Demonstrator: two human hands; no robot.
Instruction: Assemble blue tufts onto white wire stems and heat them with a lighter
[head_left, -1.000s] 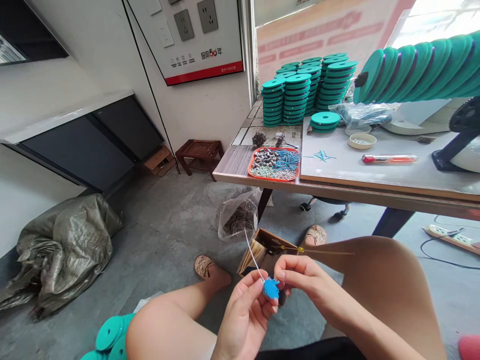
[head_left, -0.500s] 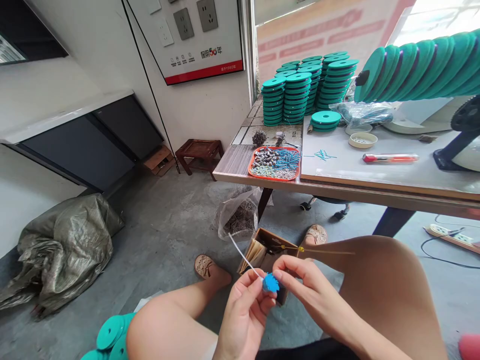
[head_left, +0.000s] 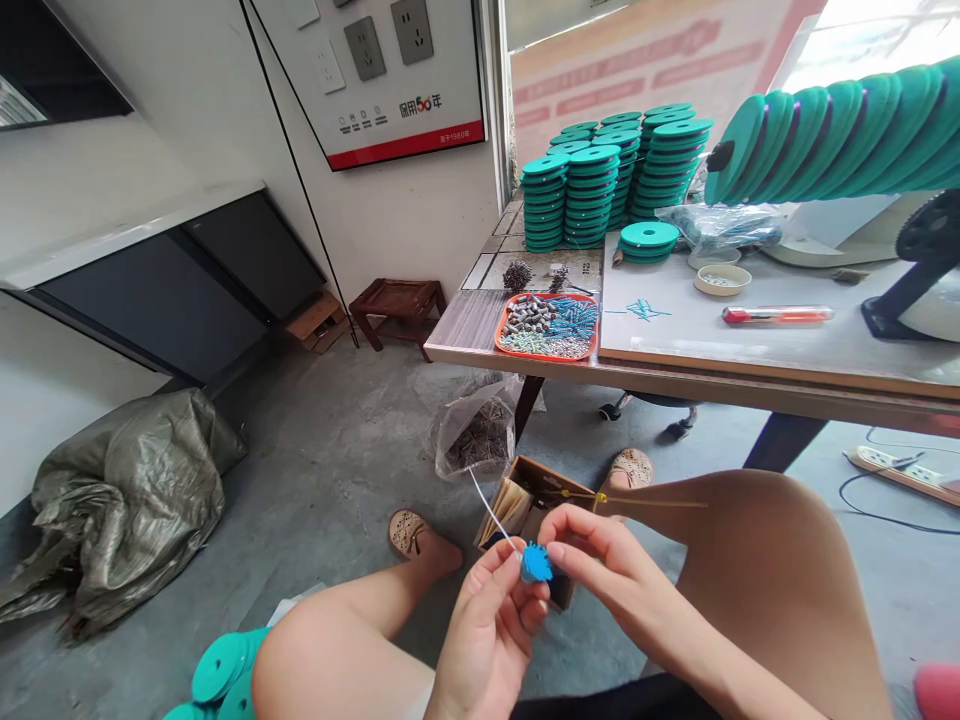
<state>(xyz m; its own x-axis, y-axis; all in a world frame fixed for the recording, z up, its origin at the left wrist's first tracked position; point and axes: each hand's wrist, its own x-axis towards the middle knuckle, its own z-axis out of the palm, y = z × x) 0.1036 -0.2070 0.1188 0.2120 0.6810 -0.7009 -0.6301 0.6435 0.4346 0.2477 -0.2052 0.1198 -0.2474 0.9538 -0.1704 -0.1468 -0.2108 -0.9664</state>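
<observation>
Signboard (head_left: 409, 82), seemingly "1980年", pinched blue piece (head_left: 535, 563)

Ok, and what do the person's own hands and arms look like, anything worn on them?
The left hand and the right hand are both ungloved, and no ring, watch or bracelet shows. The right forearm has no sleeve over the part in view.

The white stem (head_left: 492, 513) leans further left than one second ago.
</observation>
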